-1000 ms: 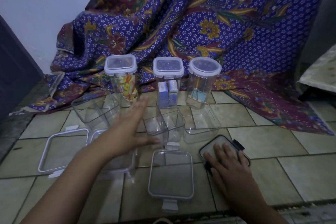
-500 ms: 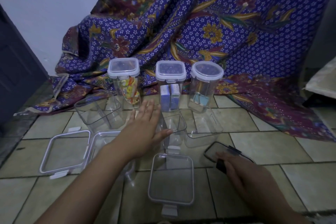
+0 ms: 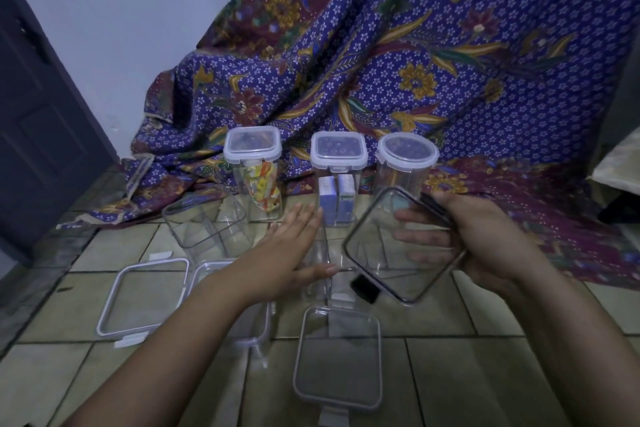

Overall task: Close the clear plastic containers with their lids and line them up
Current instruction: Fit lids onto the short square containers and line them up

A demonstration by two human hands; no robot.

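Lifted off the floor since a second ago, the dark lid (image 3: pixel 398 246) now hangs tilted in the air in the right hand (image 3: pixel 485 239), where before it lay flat under that palm. The fingers curl around its right edge, thumb on top, and show through the clear panel; a black clasp (image 3: pixel 363 288) hangs at its lower corner. The left hand (image 3: pixel 294 253) has moved forward and lies open, fingers straight and together, holding nothing, against the side of an open container (image 3: pixel 318 270) just left of the dark lid.

Behind the dark lid, three tall closed containers stand in a row against the patterned cloth (image 3: pixel 450 62): the left jar (image 3: pixel 256 177) holds colourful packets, the middle jar (image 3: pixel 337 177) holds blue boxes, and the round jar (image 3: pixel 403 166) is partly hidden by the lid, its contents unclear. Far left of the dark lid, a second open container (image 3: pixel 207 225) sits on the tile floor (image 3: pixel 467 374). Left and below it, a white-rimmed lid (image 3: pixel 138 298) lies flat, with another clear piece (image 3: pixel 249 322) beside it, mostly hidden by the left forearm. Straight below the dark lid, a grey-rimmed lid (image 3: pixel 339 360) lies flat on the floor. A further open container behind the dark lid is hard to make out.
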